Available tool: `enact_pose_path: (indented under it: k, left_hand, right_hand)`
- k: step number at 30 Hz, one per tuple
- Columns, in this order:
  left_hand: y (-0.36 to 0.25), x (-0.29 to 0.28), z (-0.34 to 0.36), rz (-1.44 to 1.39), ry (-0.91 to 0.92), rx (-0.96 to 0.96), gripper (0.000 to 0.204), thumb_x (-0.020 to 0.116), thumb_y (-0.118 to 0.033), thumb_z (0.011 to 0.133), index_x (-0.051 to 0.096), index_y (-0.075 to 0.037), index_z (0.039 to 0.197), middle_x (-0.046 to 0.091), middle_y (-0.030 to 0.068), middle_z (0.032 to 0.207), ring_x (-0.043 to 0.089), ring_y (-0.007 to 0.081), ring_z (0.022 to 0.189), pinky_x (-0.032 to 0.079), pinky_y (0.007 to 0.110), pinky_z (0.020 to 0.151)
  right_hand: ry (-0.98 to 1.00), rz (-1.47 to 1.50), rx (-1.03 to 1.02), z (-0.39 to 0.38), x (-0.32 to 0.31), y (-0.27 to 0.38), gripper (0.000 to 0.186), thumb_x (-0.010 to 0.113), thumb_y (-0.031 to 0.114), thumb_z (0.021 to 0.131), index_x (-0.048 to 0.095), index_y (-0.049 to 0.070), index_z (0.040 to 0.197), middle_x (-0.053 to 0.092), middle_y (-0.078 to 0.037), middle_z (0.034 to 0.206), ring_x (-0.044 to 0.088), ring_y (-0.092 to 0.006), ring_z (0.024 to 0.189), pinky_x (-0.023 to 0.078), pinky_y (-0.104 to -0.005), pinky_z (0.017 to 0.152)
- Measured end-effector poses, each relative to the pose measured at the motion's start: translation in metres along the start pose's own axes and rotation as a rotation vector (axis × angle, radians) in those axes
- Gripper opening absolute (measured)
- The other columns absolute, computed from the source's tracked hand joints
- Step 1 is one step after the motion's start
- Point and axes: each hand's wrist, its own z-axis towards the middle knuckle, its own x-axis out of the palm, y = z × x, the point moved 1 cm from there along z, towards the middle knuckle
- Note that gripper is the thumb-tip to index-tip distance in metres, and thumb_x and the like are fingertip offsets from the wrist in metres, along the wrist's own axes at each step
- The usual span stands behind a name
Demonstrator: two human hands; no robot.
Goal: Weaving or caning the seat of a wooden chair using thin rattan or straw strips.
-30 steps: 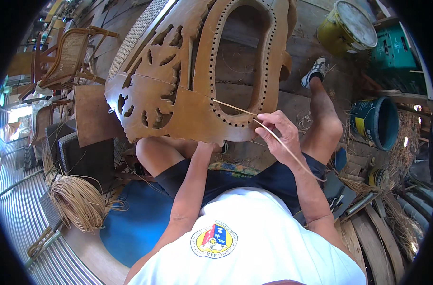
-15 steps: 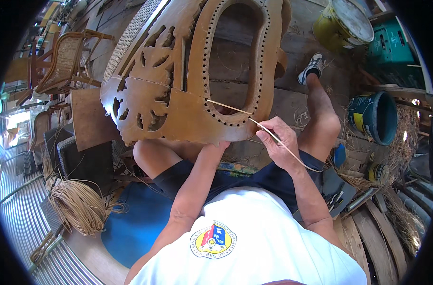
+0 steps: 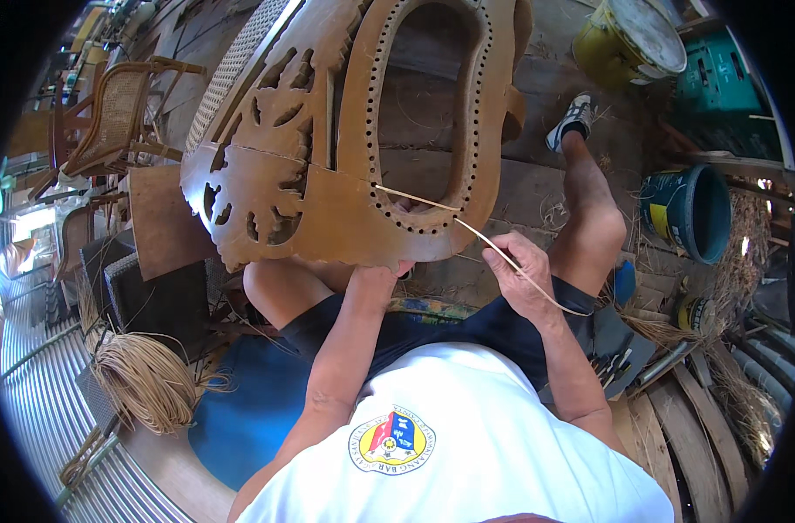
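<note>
A carved brown wooden chair frame [image 3: 323, 213] lies over my lap. Small holes line the rim of its long oval opening. One pale cane strand [image 3: 415, 198] crosses the near end of that opening, and its free length [image 3: 489, 241] runs out of a rim hole toward my right. My right hand [image 3: 523, 272] pinches this length between thumb and fingers, a short way off the wood, and the tail curves past the wrist. My left hand [image 3: 389, 273] reaches under the frame's near edge; the wood covers most of its fingers.
At left are a coil of cane [image 3: 145, 379], a cane-backed chair [image 3: 114, 131] and a blue surface [image 3: 249, 418]. To the right stand a yellow bucket [image 3: 620, 48], a green crate [image 3: 720, 91] and a dark teal bucket [image 3: 689, 213]. Tools [image 3: 618, 366] lie beside my right thigh.
My right hand has drawn slightly right and down, away from the rim, with the cane strand still in its pinch. The frame and my left hand have shifted a little left.
</note>
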Motion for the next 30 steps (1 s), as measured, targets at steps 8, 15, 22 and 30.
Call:
enact_pose_path:
  k: [8, 15, 22, 30]
  left_hand:
    - [0.035, 0.017, -0.003, -0.382, -0.169, -0.148, 0.039, 0.055, -0.034, 0.097, 0.069, -0.013, 0.126, 0.070, 0.0075, 0.123, 0.063, 0.0257, 0.119, 0.046, 0.045, 0.107]
    - [0.035, 0.014, 0.002, -0.281, 0.104, -0.176, 0.047, 0.040, -0.039, 0.105, 0.049, -0.011, 0.141, 0.057, 0.0129, 0.141, 0.055, 0.0307, 0.130, 0.044, 0.051, 0.111]
    - [0.018, 0.017, 0.012, 0.399, 0.102, 0.029, 0.051, 0.039, -0.042, 0.105, 0.050, -0.011, 0.144, 0.054, 0.0139, 0.147, 0.050, 0.0292, 0.137, 0.041, 0.051, 0.114]
    - [0.036, 0.033, 0.002, -1.239, 0.106, -0.207, 0.052, 0.038, -0.047, 0.105, 0.052, -0.015, 0.144, 0.055, 0.0104, 0.147, 0.052, 0.0289, 0.135, 0.040, 0.050, 0.116]
  right_hand:
    - [-0.057, 0.073, -0.009, 0.008, 0.005, 0.008, 0.027, 0.075, 0.005, 0.091, 0.067, 0.004, 0.117, 0.065, -0.004, 0.083, 0.061, -0.0118, 0.074, 0.053, -0.0270, 0.070]
    - [-0.057, 0.040, -0.021, 0.011, 0.009, 0.006, 0.028, 0.074, 0.004, 0.092, 0.066, 0.004, 0.118, 0.064, -0.003, 0.084, 0.059, -0.0098, 0.074, 0.052, -0.0260, 0.070]
    - [-0.072, 0.022, 0.001, 0.002, 0.004, 0.000, 0.019, 0.072, 0.002, 0.092, 0.068, 0.002, 0.111, 0.067, -0.005, 0.088, 0.061, -0.0109, 0.076, 0.052, -0.0256, 0.071]
    - [-0.069, 0.016, 0.018, 0.002, 0.003, -0.002, 0.013, 0.071, 0.002, 0.093, 0.068, 0.001, 0.105, 0.069, -0.007, 0.090, 0.064, -0.0131, 0.077, 0.052, -0.0269, 0.071]
